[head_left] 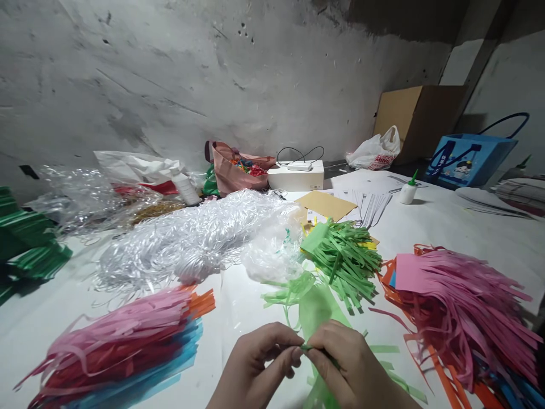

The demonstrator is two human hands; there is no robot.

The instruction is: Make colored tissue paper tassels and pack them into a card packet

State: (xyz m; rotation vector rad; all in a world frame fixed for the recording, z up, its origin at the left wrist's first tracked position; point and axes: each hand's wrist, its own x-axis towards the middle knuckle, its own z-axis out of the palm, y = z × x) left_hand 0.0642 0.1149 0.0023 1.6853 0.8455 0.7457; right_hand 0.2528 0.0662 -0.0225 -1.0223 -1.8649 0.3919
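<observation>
Both my hands meet at the front middle of the table, fingertips pinched together. My left hand (264, 360) and my right hand (347, 358) grip a small twisted bit of green tissue paper (305, 347) between thumbs and forefingers. Beneath and behind them lies a light green tissue sheet (319, 304) with strips cut along its end. A pile of green fringed tissue paper (340, 253) sits just beyond. Pink fringed tissue paper (460, 295) over orange and blue lies to the right; another stack of pink, red and blue fringes (123, 335) lies to the left.
A heap of white ribbon (183, 244) spreads across the left middle, beside a clear plastic bag (272, 250). A glue bottle (407, 192) with a green tip stands at the right. Farther back are a pink bag (234, 170), a white box (298, 177) and a blue bag (470, 159).
</observation>
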